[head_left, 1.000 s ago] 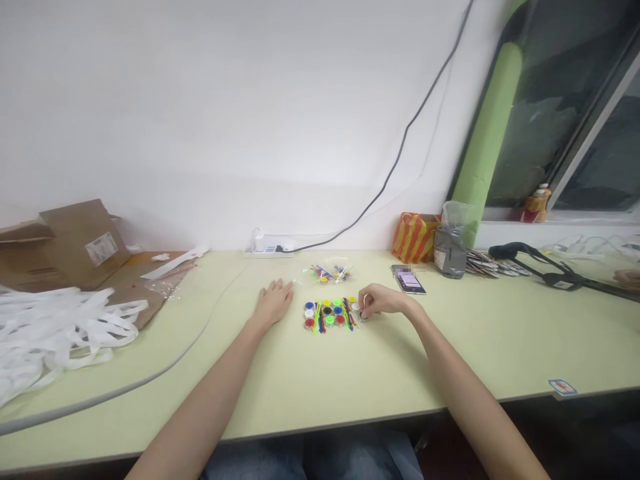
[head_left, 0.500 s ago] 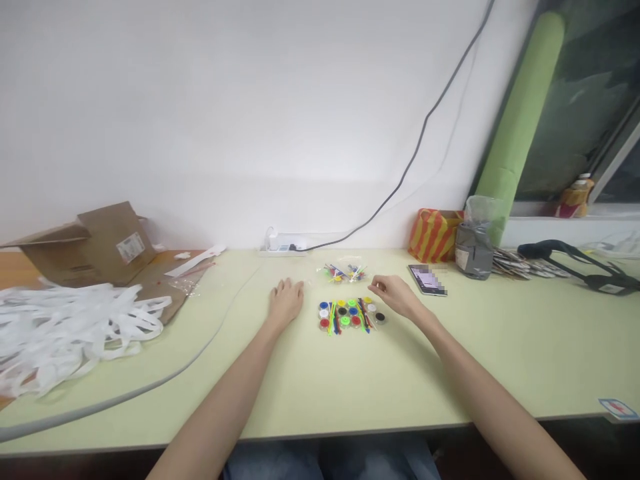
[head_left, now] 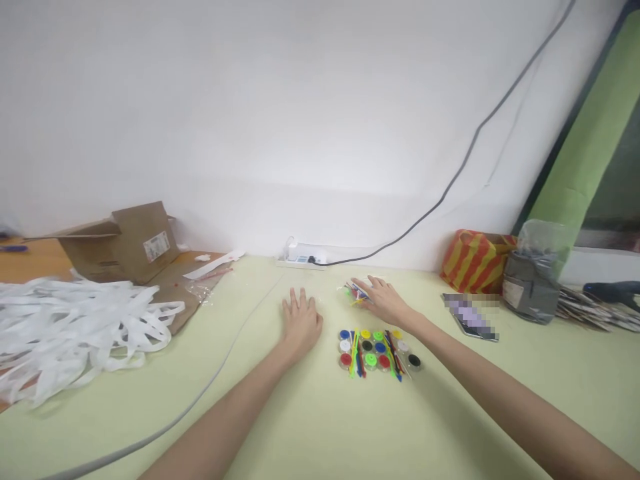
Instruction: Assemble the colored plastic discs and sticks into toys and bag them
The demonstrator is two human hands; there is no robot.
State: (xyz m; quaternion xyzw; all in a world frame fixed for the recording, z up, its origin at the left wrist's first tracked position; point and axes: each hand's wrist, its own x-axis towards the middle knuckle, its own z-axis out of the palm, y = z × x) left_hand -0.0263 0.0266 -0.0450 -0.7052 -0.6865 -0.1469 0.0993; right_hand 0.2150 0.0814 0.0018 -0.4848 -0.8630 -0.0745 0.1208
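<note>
My left hand (head_left: 303,325) lies palm down on the pale green table (head_left: 280,427), its fingers spread and nothing in them. Over a small heap of colourful plastic pieces (head_left: 356,294) in what looks like clear wrapping reaches my right hand (head_left: 384,301), fingers stretched out and covering the heap's right part. Whether the fingertips touch it I cannot tell. Nearer to me are rows of small round clear pieces with coloured caps, among them a black one (head_left: 414,361) and a red one (head_left: 345,361). Thin coloured plastic sticks (head_left: 358,357) lie between them in two bunches.
White straps (head_left: 85,333) are piled at the left before an open cardboard box (head_left: 125,243). A grey cable (head_left: 200,393) crosses the table. A power strip (head_left: 303,261) sits by the wall. To the right are a phone (head_left: 470,318), a striped bag (head_left: 475,260) and a grey bag (head_left: 531,283).
My right hand has moved from beside the capped pieces to the heap behind them, its fingers now stretched out. The left hand's fingers are spread wider. The camera view has shifted.
</note>
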